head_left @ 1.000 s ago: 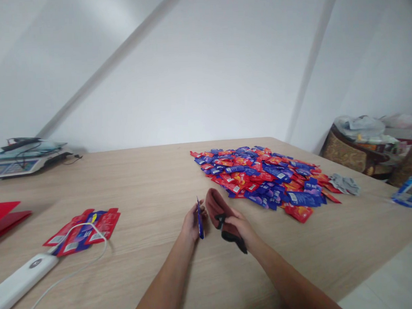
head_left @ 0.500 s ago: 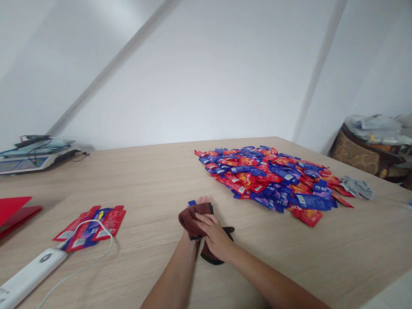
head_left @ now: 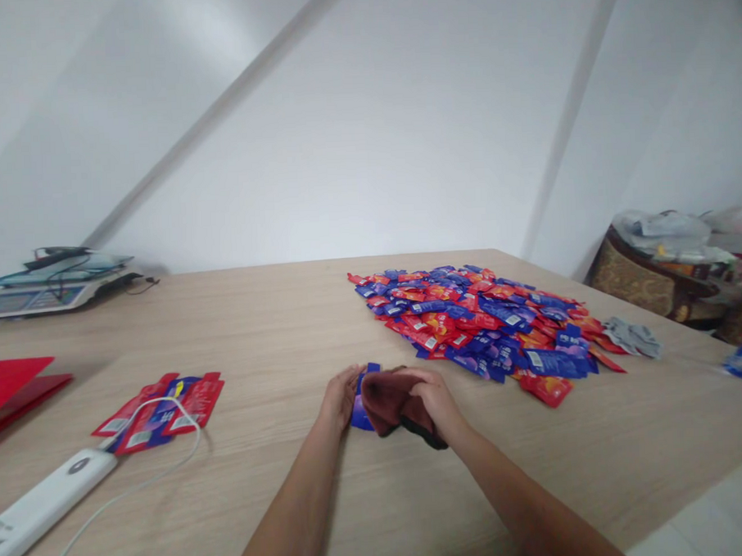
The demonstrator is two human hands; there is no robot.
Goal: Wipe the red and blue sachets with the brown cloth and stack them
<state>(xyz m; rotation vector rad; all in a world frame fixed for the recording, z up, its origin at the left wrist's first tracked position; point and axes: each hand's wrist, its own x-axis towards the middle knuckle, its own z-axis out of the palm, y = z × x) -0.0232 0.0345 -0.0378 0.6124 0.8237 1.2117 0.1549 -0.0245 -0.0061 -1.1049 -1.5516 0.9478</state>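
A brown cloth item with black edging (head_left: 392, 402) is gripped by my right hand (head_left: 434, 400), whose fingers wrap over its top right part. My left hand (head_left: 341, 398) is at the left edge of a blue packet (head_left: 360, 414), its fingers bent and pressed against the packet's side. The cloth covers the packet's right part. Beyond them to the right lies a large heap of red and blue packets (head_left: 471, 315). Several more red and blue packets (head_left: 195, 403) lie to the left on the table.
A white power strip (head_left: 49, 509) with a white cable lies at the left, near a red folder (head_left: 19, 388). A scale (head_left: 58, 292) stands at the back left. Grey gloves (head_left: 632, 336) lie right of the heap, before a patterned chair (head_left: 632, 279).
My hands have moved apart. The brown cloth has come off my left hand's palm and shifted right in my right hand, and more of the blue packet now shows.
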